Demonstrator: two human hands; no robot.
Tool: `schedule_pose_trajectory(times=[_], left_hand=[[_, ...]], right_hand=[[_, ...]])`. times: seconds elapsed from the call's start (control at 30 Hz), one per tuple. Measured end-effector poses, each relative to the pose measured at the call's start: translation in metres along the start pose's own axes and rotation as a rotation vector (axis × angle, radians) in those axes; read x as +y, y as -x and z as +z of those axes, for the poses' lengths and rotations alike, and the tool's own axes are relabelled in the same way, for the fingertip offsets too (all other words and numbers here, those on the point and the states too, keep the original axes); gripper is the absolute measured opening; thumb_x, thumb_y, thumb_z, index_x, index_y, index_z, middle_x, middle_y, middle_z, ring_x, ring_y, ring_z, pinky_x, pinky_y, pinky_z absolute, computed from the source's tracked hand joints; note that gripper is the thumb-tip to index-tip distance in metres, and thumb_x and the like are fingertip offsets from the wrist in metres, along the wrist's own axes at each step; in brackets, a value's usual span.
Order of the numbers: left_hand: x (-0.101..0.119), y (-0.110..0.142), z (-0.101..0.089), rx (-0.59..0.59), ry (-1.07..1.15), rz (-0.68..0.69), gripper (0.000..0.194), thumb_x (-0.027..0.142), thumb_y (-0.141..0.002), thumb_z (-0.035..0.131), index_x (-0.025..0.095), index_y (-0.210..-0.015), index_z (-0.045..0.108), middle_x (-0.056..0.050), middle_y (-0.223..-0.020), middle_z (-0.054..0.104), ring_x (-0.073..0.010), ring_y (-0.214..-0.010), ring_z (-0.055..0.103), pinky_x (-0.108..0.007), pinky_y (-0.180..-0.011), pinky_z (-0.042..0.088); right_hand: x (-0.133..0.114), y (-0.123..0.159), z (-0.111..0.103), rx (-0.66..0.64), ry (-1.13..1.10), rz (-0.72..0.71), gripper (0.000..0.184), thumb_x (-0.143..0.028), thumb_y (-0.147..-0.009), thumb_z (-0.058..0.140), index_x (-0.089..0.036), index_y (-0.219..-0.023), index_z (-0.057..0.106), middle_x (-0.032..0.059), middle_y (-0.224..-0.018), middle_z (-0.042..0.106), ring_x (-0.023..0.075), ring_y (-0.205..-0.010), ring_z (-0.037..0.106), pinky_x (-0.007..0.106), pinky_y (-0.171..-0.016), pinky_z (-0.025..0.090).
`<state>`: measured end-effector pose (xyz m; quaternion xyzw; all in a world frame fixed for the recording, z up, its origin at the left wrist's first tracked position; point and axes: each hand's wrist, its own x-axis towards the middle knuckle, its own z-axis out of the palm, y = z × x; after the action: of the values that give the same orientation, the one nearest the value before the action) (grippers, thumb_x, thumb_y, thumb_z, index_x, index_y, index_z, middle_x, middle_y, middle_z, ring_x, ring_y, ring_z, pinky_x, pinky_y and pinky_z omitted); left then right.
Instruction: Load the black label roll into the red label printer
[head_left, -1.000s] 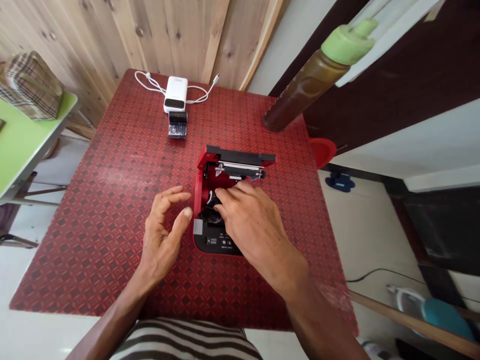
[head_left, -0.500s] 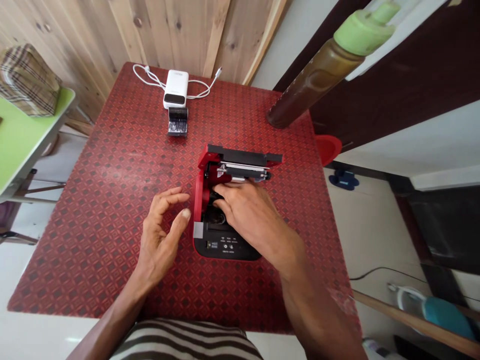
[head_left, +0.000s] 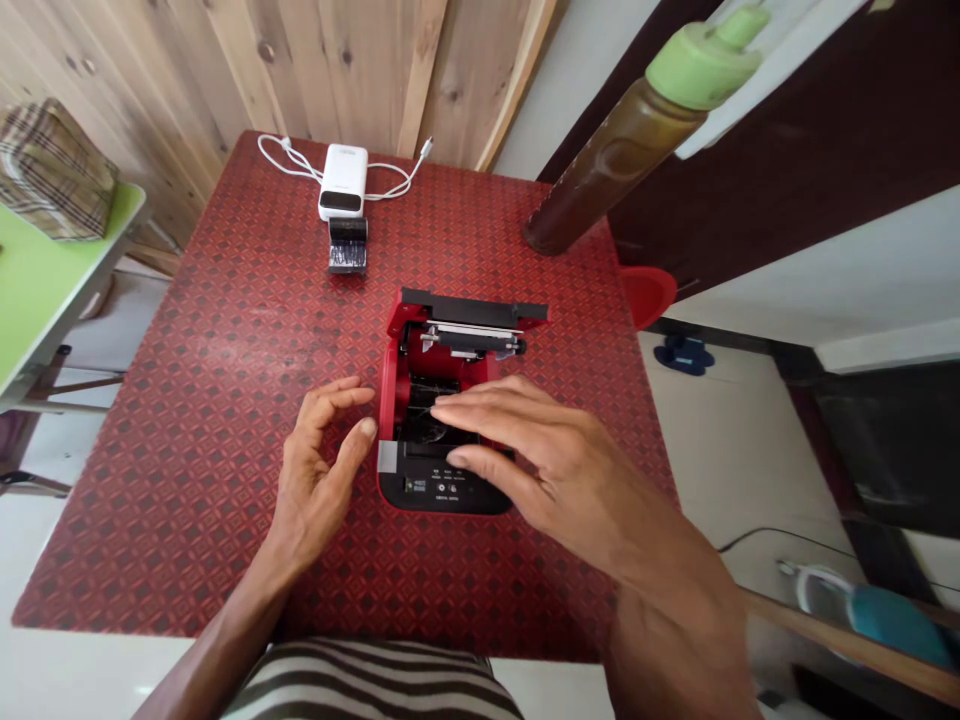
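Note:
A small red and black printer [head_left: 442, 492] with its lid [head_left: 472, 308] raised lies in front of me on the table. Dark, glossy material shows inside its bay, and I cannot make out what it is. Just left of the printer, my left hand [head_left: 322, 460] is held with its fingers curved and apart, holding nothing. Over the bay and the right part of the front panel hovers my right hand [head_left: 540, 450], fingers stretched out and thumb apart, with nothing in it. Part of the printer's right side is hidden behind it.
On the red patterned table [head_left: 225, 400], a white power bank [head_left: 343, 180] with a cable lies at the back, a small black roll [head_left: 347, 245] before it. A tall brown bottle [head_left: 615, 160] with a green cap stands back right. A green table [head_left: 30, 290] holds a checked bag [head_left: 60, 170].
My right hand has come up out of the printer's bay and moved right, its fingers now stretched out. My left hand stays beside the printer. The view has shifted slightly.

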<state>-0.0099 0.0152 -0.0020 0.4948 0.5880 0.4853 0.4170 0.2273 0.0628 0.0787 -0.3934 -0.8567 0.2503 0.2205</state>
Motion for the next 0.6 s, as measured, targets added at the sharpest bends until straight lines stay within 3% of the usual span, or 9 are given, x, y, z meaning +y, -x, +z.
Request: schedule_pose_trajectory(times=[0.1,0.27,0.47,0.6], left_hand=[[-0.002,0.000,0.002,-0.004,-0.007,-0.002,0.030,0.049,-0.106,0.074,0.027,-0.124,0.081,-0.011,-0.142,0.074,-0.0330,-0.144,0.065,-0.055,-0.127,0.048],[-0.001,-0.001,0.003,0.000,-0.027,-0.016,0.033,0.053,-0.105,0.074,0.026,-0.123,0.081,-0.012,-0.139,0.076,-0.0323,-0.139,0.069,-0.051,-0.120,0.054],[0.009,0.005,0.005,-0.044,0.038,-0.083,0.042,0.057,-0.107,0.070,0.024,-0.132,0.076,-0.012,-0.136,0.080,-0.0307,-0.126,0.076,-0.049,-0.112,0.060],[0.015,0.001,0.007,-0.043,0.087,-0.077,0.051,0.061,-0.107,0.070,0.025,-0.143,0.070,-0.014,-0.150,0.075,-0.0340,-0.137,0.073,-0.052,-0.115,0.059]], right_hand=[[0.000,0.001,0.007,0.003,0.037,-0.024,0.022,-0.014,-0.111,0.067,-0.023,-0.121,0.084,0.0066,-0.120,0.087,0.0259,-0.114,0.077,0.047,-0.105,0.066],[0.001,-0.001,0.016,-0.019,0.082,-0.038,0.028,-0.011,-0.112,0.064,-0.023,-0.096,0.083,0.0068,-0.106,0.084,0.0241,-0.100,0.072,0.042,-0.092,0.065],[-0.004,0.017,0.018,0.228,0.087,-0.055,0.024,-0.010,-0.112,0.063,-0.021,-0.101,0.081,0.0066,-0.099,0.077,0.0197,-0.093,0.068,0.035,-0.085,0.062],[-0.008,0.031,0.025,0.309,0.048,-0.057,0.020,-0.008,-0.110,0.066,-0.022,-0.108,0.081,0.0059,-0.099,0.079,0.0184,-0.088,0.069,0.034,-0.080,0.063]])
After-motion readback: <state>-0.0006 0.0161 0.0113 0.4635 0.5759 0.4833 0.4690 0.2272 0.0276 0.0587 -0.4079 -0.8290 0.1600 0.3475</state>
